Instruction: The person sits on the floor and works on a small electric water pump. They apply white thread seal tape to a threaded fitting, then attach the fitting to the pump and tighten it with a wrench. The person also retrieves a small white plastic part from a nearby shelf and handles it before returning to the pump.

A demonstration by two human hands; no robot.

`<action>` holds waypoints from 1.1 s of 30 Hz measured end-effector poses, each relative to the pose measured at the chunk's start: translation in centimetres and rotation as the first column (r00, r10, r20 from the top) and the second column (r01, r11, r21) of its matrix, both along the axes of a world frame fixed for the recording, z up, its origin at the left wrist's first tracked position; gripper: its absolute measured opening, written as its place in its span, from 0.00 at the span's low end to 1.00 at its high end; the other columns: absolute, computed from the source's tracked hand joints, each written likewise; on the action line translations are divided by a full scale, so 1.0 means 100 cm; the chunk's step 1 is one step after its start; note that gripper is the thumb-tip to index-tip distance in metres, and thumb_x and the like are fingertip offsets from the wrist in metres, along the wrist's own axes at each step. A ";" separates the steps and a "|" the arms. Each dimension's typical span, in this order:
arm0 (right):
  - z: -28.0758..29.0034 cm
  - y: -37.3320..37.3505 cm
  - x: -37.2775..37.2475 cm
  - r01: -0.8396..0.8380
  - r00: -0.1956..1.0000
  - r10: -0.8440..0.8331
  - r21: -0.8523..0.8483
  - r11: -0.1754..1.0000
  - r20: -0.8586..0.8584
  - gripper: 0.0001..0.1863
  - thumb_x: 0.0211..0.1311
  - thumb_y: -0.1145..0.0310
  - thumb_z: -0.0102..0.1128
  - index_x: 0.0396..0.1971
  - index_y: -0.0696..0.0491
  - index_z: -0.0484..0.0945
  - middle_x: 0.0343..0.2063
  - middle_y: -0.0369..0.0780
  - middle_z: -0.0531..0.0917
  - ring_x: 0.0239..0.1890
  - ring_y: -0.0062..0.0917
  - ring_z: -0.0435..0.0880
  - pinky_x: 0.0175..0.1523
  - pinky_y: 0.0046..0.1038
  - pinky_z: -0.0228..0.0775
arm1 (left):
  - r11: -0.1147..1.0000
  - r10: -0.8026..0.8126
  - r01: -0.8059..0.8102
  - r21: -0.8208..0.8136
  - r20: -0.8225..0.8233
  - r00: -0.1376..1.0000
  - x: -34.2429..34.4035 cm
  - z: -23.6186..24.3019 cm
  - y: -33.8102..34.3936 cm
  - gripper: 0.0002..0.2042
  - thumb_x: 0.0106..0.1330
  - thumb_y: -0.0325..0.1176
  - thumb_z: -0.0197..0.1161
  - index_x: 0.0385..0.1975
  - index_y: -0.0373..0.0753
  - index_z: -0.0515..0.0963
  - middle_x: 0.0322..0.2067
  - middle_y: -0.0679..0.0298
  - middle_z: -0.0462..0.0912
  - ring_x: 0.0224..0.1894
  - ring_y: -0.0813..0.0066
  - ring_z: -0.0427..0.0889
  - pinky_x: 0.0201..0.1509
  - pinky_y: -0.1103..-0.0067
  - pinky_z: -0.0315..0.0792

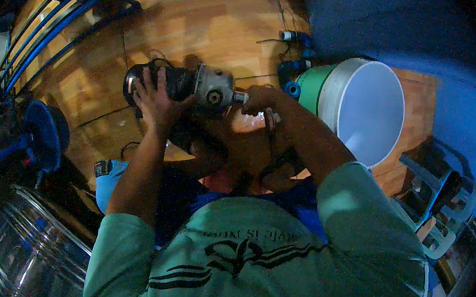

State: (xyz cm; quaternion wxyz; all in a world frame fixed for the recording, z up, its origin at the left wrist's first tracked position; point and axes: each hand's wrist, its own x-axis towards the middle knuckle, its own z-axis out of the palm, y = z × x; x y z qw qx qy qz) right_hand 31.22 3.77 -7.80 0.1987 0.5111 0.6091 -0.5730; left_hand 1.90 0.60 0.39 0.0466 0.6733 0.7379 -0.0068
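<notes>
A motor [179,84] with a black round body lies on its side on the floor before me. At its right end is a grey metal gear housing [216,86] with a hex bolt on it and a short shaft [240,97] sticking out. Across the black body rests my left hand [158,93], fingers spread. My right hand [261,99] is closed at the shaft's end, hiding whatever else it may hold. Shadow covers the space under my forearms, between my legs.
At right a green and white drum [371,114] lies on its side near blue pipe fittings [294,78]. Blue metal bars [67,23] and a blue disc [46,135] stand at left. A shiny steel container [27,248] is lower left, a pale plastic stool [437,230] lower right.
</notes>
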 end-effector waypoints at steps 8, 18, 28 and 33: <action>0.007 -0.048 -0.016 0.017 0.998 -0.059 0.689 0.725 0.038 0.17 0.47 0.58 0.67 0.34 0.54 0.82 0.28 0.48 0.85 0.28 0.42 0.85 0.36 0.42 0.77 | 0.998 -0.026 0.026 0.058 0.003 1.000 -0.003 -0.003 -0.003 0.54 0.40 0.74 0.67 0.68 0.49 0.63 0.71 0.50 0.53 0.69 0.35 0.53 0.68 0.43 0.51; 0.024 -0.044 -0.017 -0.209 0.957 0.044 0.583 0.785 0.285 0.19 0.49 0.59 0.65 0.41 0.54 0.81 0.33 0.48 0.86 0.36 0.42 0.86 0.43 0.43 0.76 | 0.995 -0.024 0.024 0.102 0.006 1.000 -0.005 -0.012 -0.009 0.54 0.40 0.73 0.67 0.68 0.49 0.63 0.71 0.49 0.53 0.69 0.34 0.54 0.67 0.44 0.53; 0.007 -0.013 0.001 0.061 0.998 -0.055 0.168 0.984 -0.041 0.37 0.43 0.49 0.76 0.53 0.51 0.77 0.48 0.49 0.83 0.46 0.42 0.83 0.55 0.37 0.72 | 0.995 -0.044 0.041 0.089 0.028 0.999 -0.008 -0.010 -0.006 0.56 0.38 0.76 0.65 0.69 0.49 0.61 0.71 0.48 0.53 0.69 0.31 0.51 0.68 0.43 0.50; 0.022 -0.048 0.075 0.466 0.871 -0.450 0.042 0.884 -0.198 0.39 0.46 0.44 0.74 0.54 0.55 0.76 0.51 0.50 0.80 0.51 0.42 0.80 0.56 0.35 0.71 | 0.974 -0.111 0.107 0.199 0.008 0.994 -0.012 -0.019 -0.006 0.55 0.38 0.76 0.65 0.68 0.51 0.62 0.69 0.48 0.56 0.66 0.29 0.54 0.65 0.42 0.54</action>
